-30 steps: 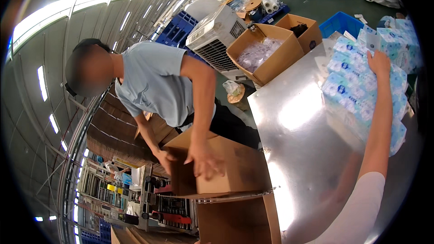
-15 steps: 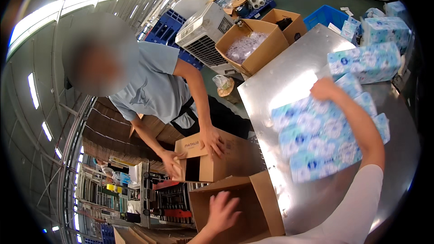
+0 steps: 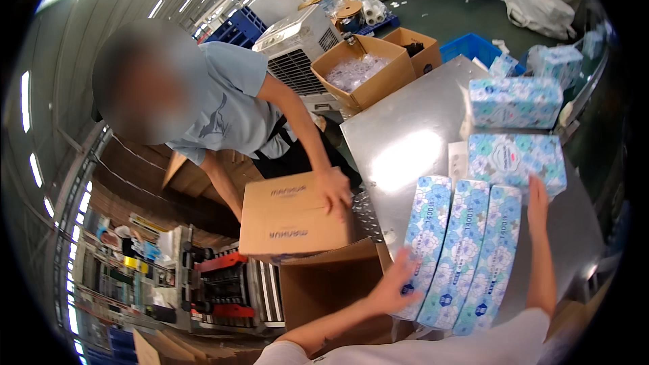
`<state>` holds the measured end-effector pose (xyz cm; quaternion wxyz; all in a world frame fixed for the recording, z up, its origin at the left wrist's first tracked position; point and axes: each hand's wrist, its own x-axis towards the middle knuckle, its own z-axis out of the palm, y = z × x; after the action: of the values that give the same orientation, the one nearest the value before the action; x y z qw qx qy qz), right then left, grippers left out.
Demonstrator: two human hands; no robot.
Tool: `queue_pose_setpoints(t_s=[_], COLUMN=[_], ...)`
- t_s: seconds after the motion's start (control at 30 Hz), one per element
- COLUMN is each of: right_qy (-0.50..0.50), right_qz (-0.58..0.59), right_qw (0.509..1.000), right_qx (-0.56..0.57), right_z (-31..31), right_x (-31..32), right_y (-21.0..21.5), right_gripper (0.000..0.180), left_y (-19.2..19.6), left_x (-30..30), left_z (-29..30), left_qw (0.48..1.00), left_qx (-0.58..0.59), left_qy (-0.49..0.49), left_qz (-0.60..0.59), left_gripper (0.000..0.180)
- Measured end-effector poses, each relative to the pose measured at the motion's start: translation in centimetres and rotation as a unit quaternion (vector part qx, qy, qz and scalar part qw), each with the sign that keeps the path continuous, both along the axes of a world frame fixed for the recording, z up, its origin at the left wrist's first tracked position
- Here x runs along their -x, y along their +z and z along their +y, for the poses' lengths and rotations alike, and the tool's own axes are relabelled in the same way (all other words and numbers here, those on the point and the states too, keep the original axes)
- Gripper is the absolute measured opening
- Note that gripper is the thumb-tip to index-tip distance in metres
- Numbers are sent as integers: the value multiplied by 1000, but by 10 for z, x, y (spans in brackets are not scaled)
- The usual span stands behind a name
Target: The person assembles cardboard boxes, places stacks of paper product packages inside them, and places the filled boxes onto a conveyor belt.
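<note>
Three long tissue packs with a blue floral print lie side by side on the metal table, their long sides running away from me. My left hand, fingers apart and slightly blurred, is at the left side of the row, against the leftmost pack. Beyond the row lies another tissue pack, set crosswise. My right hand has its fingers stretched out at that pack's near right corner and grips nothing. An open cardboard box stands left of the table, partly behind my left forearm.
Across from me a person handles a closed carton over rollers. Further tissue packs sit at the table's far right. Behind are a carton of clear plastic, a blue crate and an air cooler.
The three packs have turned from lying crosswise to pointing away from me. My left hand has moved from over the open box to the packs. The person's carton has been turned.
</note>
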<state>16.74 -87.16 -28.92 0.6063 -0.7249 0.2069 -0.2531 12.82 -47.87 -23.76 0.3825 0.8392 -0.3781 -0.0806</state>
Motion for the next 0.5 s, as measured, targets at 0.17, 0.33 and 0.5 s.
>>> queue_pose_setpoints(t_s=[0.17, 0.33, 0.5], right_qy=[72, 73, 95], right_qz=[64, 10, -57], right_qw=[888, 870, 887], right_qx=[-450, -487, -448], right_z=[66, 61, 71], right_x=[94, 82, 65], right_y=[-73, -71, -3], right_gripper=[53, 52, 52], left_y=[-61, -40, -6], left_x=[-59, -47, -18], left_z=[-29, -22, 6], left_qw=[643, 710, 831], left_qx=[332, 278, 306], left_qy=[138, 63, 64], left_qz=[677, 644, 460], left_gripper=[70, 73, 85])
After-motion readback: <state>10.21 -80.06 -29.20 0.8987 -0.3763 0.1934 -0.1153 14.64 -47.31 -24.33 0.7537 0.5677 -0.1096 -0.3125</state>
